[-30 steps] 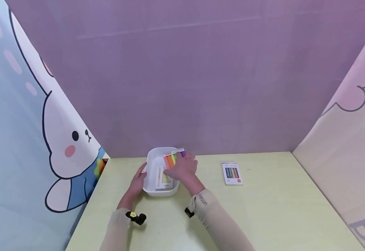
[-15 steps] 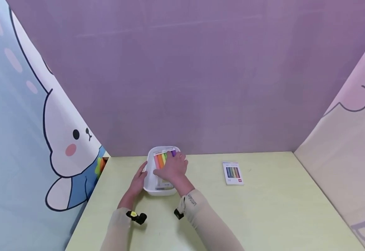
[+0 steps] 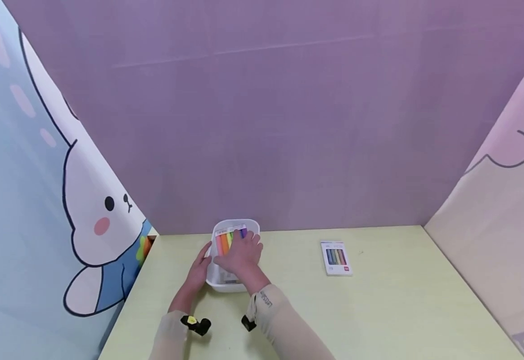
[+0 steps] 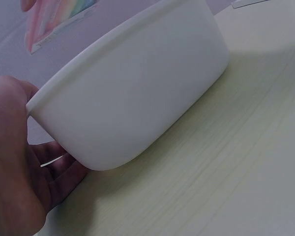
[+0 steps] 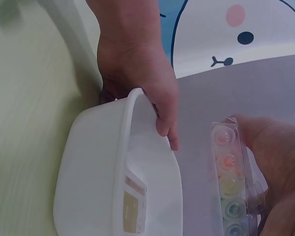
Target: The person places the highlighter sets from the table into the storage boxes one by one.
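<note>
A white plastic bin (image 3: 226,288) stands on the table, and my left hand (image 3: 199,272) holds it by its left side. In the left wrist view the thumb lies at the rim and the fingers are under the outer wall (image 4: 128,93). My right hand (image 3: 240,253) grips a clear pack of highlighters (image 3: 223,244) over the bin. Pink, orange, yellow, green and purple show in the pack. From the right wrist view, the round ends of the highlighters (image 5: 228,182) are seen above the rim. Inside the bin lies a flat white packet with a tan panel (image 5: 132,209), partly hidden by the right hand in the head view.
On the table to the right lies a white box with coloured sticks pictured on it (image 3: 336,258). A purple backdrop (image 3: 262,125) rises behind the table's far edge, close behind the bin. Printed cloths hang at both sides, one with a rabbit (image 3: 95,225).
My right hand has moved left with the pack of highlighters, from the bin's right side to over its middle. The left hand has stayed on the bin. The head view has tilted slightly.
</note>
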Demonstrator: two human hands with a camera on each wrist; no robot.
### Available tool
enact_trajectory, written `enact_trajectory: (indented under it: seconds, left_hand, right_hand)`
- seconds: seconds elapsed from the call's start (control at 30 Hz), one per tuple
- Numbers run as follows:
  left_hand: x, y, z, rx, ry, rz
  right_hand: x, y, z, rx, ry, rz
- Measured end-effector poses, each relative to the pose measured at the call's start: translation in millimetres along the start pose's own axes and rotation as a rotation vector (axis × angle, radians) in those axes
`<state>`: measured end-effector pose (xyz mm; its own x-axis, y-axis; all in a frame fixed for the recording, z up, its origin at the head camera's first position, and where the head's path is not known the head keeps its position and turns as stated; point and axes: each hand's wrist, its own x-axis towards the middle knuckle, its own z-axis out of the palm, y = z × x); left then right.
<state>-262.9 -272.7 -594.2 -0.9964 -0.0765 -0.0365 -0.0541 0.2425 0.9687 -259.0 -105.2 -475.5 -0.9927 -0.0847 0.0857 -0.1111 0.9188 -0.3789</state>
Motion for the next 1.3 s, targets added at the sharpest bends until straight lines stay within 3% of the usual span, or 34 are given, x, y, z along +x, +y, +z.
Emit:
enact_trajectory:
  seconds: [0.3, 0.47, 0.77, 0.93, 1.3]
  left_hand:
    - [-5.6, 7.1, -3.0, -0.018, 0.001, -0.018]
    - [-2.7, -5.5, 1.1, 0.011, 0.031, -0.012]
    - [-1.7, -0.5, 5.0, -0.002, 0.041, -0.002]
    - [-4.2, 0.7, 7.8, -0.009, 0.022, -0.031]
    - [1.4, -3.9, 3.0, 0.029, 0.008, -0.058]
  right_hand:
    - [4.9, 1.2, 16.6, 0.011, -0.036, -0.004]
    - [5.2, 10.8, 24.5, 0.006, -0.047, 0.002]
    - [9.8, 31.1, 18.0, -0.010, -0.020, -0.032]
    - [11.1, 47.9, 13.3, 0.011, -0.006, -0.040]
    - [18.7, 91.1, 2.1, 0.010, 0.004, -0.009]
